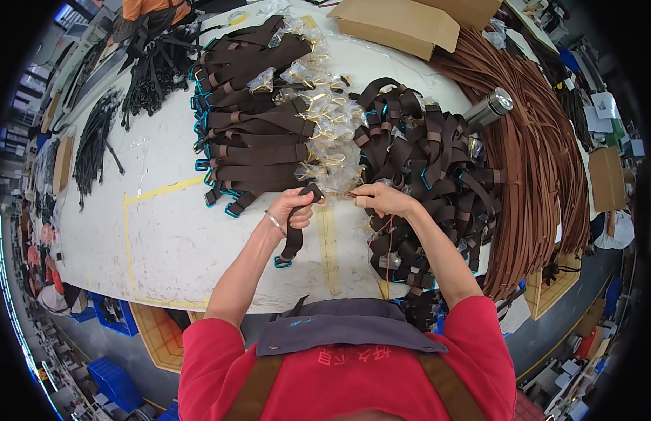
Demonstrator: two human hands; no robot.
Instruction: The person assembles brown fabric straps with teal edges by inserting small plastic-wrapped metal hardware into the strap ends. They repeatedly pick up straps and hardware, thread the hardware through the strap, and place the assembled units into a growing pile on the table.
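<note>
Two bare hands are working over one white table (171, 245), and both are yours. Your left hand (295, 208) is curling its fingers closed around one dark strap (292, 242), at the table's near side, in front of the stack. One blue buckle (282, 263) is hanging at the strap's lower end, below your fist, and one bangle (274, 222) is circling that wrist. Your right hand (385, 200) is pinching one thin brown piece (349, 194) between thumb and fingertips, its tip pointing toward the left hand; what it is, you cannot tell from here.

Beyond your left hand, one stack (262, 153) of many straps is lying in rows, too overlapped for counting, with blue buckles to the left and plastic-wrapped gold hooks (332, 160) to the right. One tangled heap (448, 147) of similar straps is spreading beside and under your right forearm. Farther right, one mass of brown strips (529, 161) is running along the table, with one steel bottle (486, 109) leaning between it and the heap. Two black bundles (157, 74) are lying at left, and one tape roll (236, 17) is resting at the far side.
</note>
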